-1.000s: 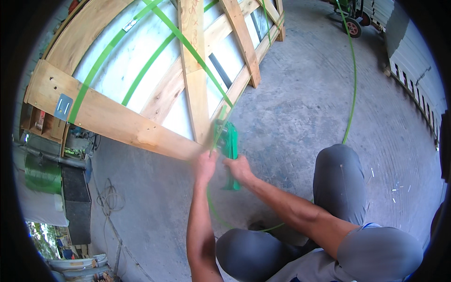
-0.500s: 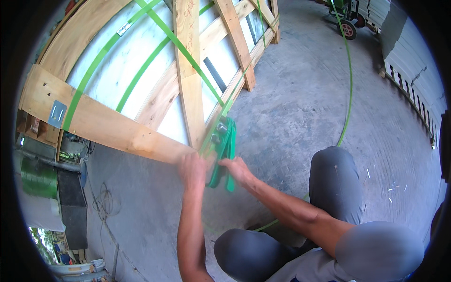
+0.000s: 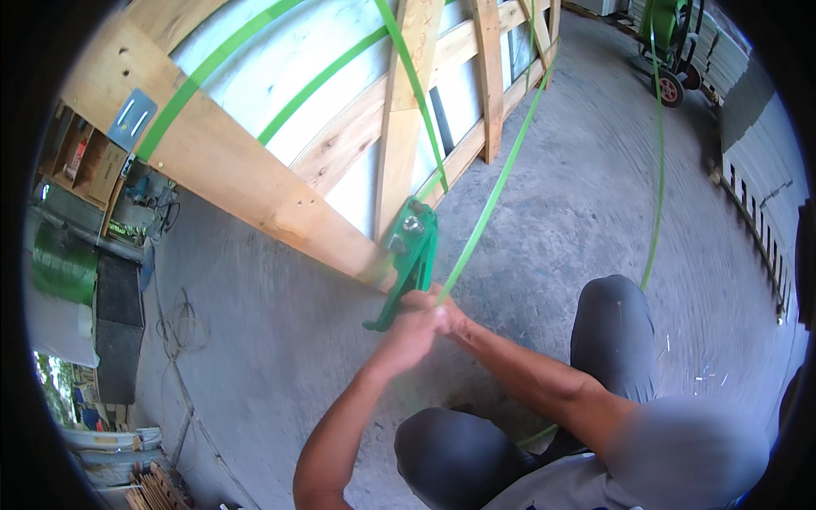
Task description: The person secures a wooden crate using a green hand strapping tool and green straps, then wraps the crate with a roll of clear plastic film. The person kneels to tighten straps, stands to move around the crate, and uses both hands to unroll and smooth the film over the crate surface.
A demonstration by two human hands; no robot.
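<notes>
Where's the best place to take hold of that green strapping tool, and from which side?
Probably the handle end of the green strapping tool, from below and the person's right: it is long and slim and slants down from the bulkier head, while the head sits close by the wooden crate. The right hand is at the handles.

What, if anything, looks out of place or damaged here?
Small pale scraps lie scattered on the floor at the right, like litter, and a thin cable lies in untidy loops at the left. I see no clear damage on the wooden crate.
</notes>
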